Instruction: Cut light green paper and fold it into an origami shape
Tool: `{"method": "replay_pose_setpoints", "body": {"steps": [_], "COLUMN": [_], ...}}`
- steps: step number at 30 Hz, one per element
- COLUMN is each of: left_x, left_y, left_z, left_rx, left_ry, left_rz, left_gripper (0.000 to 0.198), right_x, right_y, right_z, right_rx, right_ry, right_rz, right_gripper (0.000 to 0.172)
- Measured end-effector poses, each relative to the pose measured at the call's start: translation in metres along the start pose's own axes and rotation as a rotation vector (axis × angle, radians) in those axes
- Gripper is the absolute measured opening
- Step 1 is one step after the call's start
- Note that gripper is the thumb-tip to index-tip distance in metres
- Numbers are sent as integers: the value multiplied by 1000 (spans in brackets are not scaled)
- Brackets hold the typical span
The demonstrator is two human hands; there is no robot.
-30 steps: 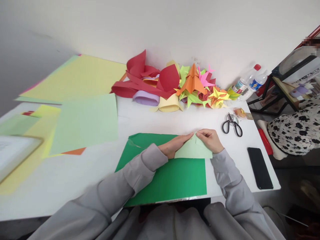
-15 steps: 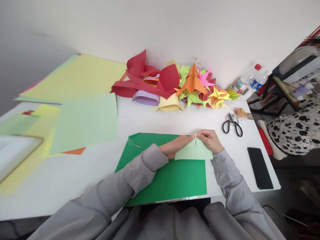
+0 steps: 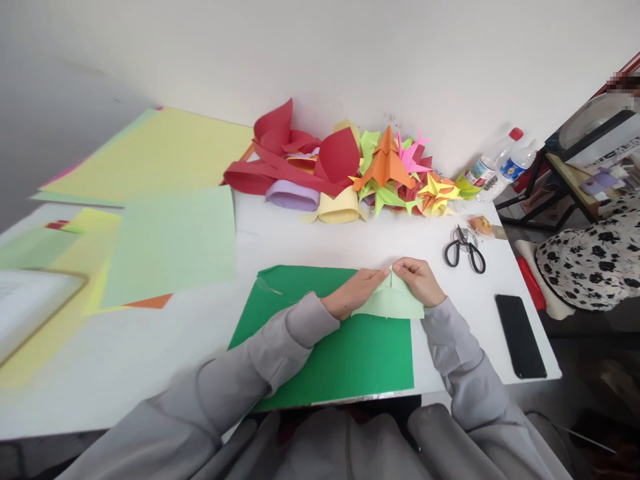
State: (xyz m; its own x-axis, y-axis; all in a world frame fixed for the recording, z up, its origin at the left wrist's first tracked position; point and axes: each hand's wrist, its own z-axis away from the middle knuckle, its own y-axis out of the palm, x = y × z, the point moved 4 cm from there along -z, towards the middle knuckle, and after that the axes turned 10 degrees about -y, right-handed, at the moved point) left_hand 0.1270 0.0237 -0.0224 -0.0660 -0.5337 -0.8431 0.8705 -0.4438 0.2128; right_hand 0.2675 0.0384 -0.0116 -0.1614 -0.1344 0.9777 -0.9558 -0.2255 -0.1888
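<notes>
A pale green sheet of folded paper [image 3: 387, 303] rests over the right part of a dark green board [image 3: 350, 367]. Its top comes to a point with a short slit between two folded flaps. My left hand [image 3: 356, 292] closes on the paper's left flap, fingers together and reaching toward the tip. On the other side my right hand [image 3: 420, 279] pinches the paper near the tip with thumb and finger. Both hands meet at the top of the fold. The undersides of the fingers are hidden.
Black-handled scissors [image 3: 465, 250] and a black phone [image 3: 521, 337] lie on the right. Folded paper figures [image 3: 387, 160] and red paper loops [image 3: 300, 160] line the wall, with two bottles [image 3: 500, 167] beside them. Coloured sheets [image 3: 175, 240] cover the left side.
The paper's lower edge now bows slightly upward on the left. My left hand has shifted a little to the right and up; my right hand has barely moved.
</notes>
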Motion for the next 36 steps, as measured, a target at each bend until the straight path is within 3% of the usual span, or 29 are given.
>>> {"method": "replay_pose_setpoints", "body": {"steps": [11,25,30,36], "left_x": [-1,-2,-1,-5], "left_y": [-1,-2,-1,1], "left_z": [0,1,0,4], "left_rx": [-18,-50,45,-12], "left_ry": [40,40,-25,29], "left_rz": [-61,-81,-5,-61], "left_gripper": [43,45,39,33], "right_x": [0,5,7,11], "right_y": [2,5,0,1], "right_z": [1,0,0,1], "right_rx": [-8,-1,-93,-125], "right_ry": [-8,-61,-82,-122], "right_rz": [-23,93,153,192], "right_gripper": [29,38,35,32]}}
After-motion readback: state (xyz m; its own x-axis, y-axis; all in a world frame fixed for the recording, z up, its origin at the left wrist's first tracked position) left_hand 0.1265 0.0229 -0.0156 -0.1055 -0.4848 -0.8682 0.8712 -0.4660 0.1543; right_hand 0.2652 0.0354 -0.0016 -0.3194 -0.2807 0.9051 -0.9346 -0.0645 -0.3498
